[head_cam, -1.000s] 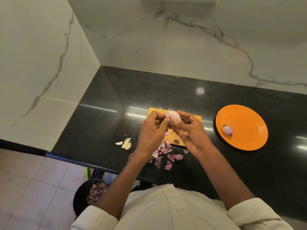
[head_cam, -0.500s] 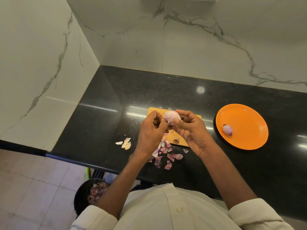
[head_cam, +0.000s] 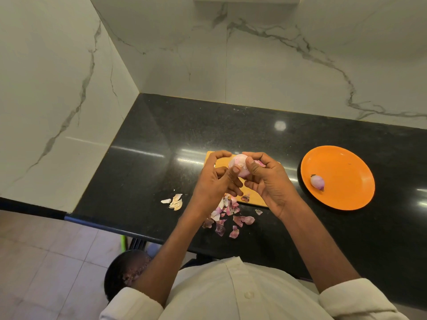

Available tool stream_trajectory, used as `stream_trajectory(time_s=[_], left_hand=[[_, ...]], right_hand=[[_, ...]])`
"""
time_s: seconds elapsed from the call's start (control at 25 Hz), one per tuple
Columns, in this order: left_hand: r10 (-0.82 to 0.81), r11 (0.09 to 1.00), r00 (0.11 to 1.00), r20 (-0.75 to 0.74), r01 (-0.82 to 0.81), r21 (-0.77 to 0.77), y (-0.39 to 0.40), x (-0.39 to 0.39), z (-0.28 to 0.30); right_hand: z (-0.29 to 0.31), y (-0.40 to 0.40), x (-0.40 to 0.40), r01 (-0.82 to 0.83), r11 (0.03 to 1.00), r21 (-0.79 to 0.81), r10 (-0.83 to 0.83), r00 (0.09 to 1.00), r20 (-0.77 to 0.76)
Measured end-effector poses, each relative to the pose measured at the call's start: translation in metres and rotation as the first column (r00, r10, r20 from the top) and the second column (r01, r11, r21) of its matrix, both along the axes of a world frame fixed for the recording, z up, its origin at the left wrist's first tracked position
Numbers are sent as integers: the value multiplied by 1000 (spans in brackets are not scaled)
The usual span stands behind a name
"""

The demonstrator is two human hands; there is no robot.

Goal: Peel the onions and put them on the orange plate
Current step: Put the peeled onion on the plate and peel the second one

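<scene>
A black polished stone counter (head_cam: pixel 231 125) fills the middle of the frame, set into a corner of white marble-veined wall panels (head_cam: pixel 69 77) that take up the whole upper half.

Just above the frame's centre, a pale pink onion (head_cam: pixel 239 166) is held off the counter between two hands, over a small yellow-orange cutting board (head_cam: pixel 254 197). The left hand (head_cam: pixel 216 183) comes from the lower left; its thumb tip presses against the onion's near side and its forefinger curls over the top, so it pinches the onion. The right hand (head_cam: pixel 269 181) comes from the lower right and grips the onion with curled fingers, thumb on the front beside the left thumb. A strip of pink skin shows at the onion's right side, under the right fingers.

Below the hands, pink and purple onion peels (head_cam: pixel 227 218) lie scattered on the board's near edge and on the counter towards the lower centre. A few paler, whitish peels (head_cam: pixel 175 200) lie apart to the left of them.

At centre right, well apart from the board, the orange plate (head_cam: pixel 346 165) rests on the counter with one small peeled onion (head_cam: pixel 317 182) on its left part.

At the bottom, white sleeves and a white shirt (head_cam: pixel 242 294) show. In the lower left, on the tiled floor (head_cam: pixel 46 262), stands a dark bin (head_cam: pixel 115 273) with purple peels in it.
</scene>
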State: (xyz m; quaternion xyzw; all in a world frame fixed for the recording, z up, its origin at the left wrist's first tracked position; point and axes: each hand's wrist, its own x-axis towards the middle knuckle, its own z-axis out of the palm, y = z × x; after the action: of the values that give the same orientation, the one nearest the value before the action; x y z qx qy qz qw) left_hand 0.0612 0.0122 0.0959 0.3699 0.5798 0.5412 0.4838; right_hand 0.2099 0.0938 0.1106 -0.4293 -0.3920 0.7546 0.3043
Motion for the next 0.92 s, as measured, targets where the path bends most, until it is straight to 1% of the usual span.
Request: stream_trajectory(time_s=[0.08,0.2,0.32,0.36,0.48,0.56,0.68,0.84,0.92], left_hand=[[14,1000,999,-53,-12,26,0,0,-2],[67,996,992,-104,-60,72,-1,2,-2],[100,989,960,-262,-66,133,0,5,1],[107,988,954,-280,-70,139,1,7,2],[136,984,973,-187,-110,142,2,9,8],[137,982,978,-158,-112,154,2,9,9],[132,985,977,-166,-110,136,3,10,4],[156,986,977,-148,-144,87,2,13,3],[136,990,975,-178,-129,52,1,14,3]], right_hand=[[1,0,-2,-43,999,21,42,999,21],[2,2,-3,-50,997,53,47,997,61],[2,3,-4,-38,997,73,32,996,78],[3,3,-4,-23,996,82,17,997,71],[9,2,-4,15,989,148,-24,998,61],[12,2,-4,39,987,157,-46,998,39],[12,3,-3,58,988,142,-63,998,25],[11,1,-2,23,988,153,-30,999,42],[10,0,-3,11,987,158,-20,998,58]])
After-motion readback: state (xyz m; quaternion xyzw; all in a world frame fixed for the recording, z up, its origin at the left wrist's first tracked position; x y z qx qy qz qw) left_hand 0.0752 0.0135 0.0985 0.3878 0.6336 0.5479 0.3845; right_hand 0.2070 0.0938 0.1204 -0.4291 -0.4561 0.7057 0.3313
